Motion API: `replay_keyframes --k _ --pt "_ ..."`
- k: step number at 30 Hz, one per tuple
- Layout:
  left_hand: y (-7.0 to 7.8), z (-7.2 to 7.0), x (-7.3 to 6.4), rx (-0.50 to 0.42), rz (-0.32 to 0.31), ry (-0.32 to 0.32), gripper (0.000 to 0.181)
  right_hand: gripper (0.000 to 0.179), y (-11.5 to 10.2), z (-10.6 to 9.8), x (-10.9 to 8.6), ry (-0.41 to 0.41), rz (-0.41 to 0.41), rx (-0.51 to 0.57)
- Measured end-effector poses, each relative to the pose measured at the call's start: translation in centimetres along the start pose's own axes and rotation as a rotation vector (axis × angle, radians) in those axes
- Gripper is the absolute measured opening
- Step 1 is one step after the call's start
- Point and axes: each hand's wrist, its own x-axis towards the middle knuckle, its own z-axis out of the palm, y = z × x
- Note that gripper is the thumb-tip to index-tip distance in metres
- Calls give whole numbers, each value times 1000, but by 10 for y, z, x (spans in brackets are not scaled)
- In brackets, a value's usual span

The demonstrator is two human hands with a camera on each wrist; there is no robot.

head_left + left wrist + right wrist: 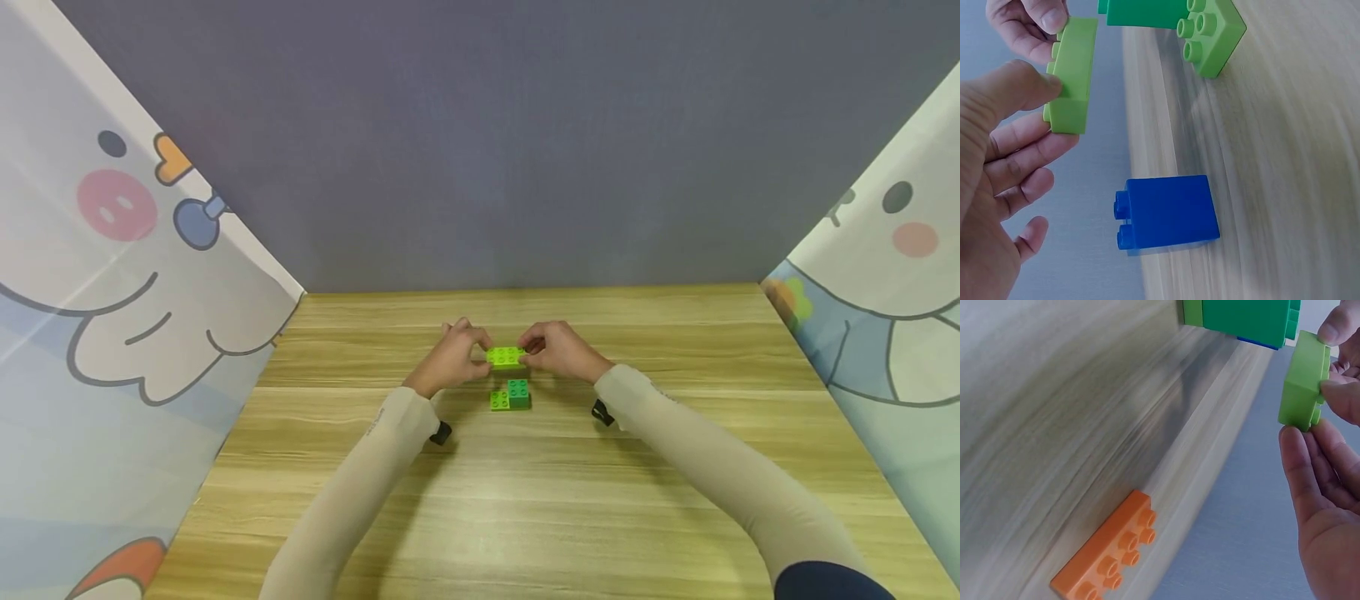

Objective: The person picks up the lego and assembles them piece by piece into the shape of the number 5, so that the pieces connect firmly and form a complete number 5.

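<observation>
Both hands hold a long lime-green toy brick [506, 358] by its ends, raised above the table with its studs up. My left hand [452, 360] pinches one end between thumb and fingers, and my right hand [558, 350] pinches the other. Just nearer to me on the table, a dark green brick [518, 393] sits beside the bare studs of a lower lime-green brick [499, 401]. The left wrist view shows a blue brick [1172, 212] on the table below my left hand. An orange studded brick [1107, 550] lies below my right hand in the right wrist view.
The wood-grain table [510, 500] meets a grey upright panel [517, 167] at its far edge. Cartoon-printed cloth [187, 333] stands along the left, with similar cloth [900, 350] on the right. Small black devices [441, 432] sit at both wrists.
</observation>
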Motion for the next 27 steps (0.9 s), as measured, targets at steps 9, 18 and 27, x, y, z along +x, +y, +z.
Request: replay_keyframes --k 9,18,27 --pt "2 -5 -8 -103 -25 19 28 21 -5 -2 -7 12 -37 -17" --pt "6 -14 -16 -271 -7 56 32 20 -13 -7 -14 81 -166 31" --pt "10 -16 -20 -306 -8 50 31 22 -13 -5 -22 86 -223 71"
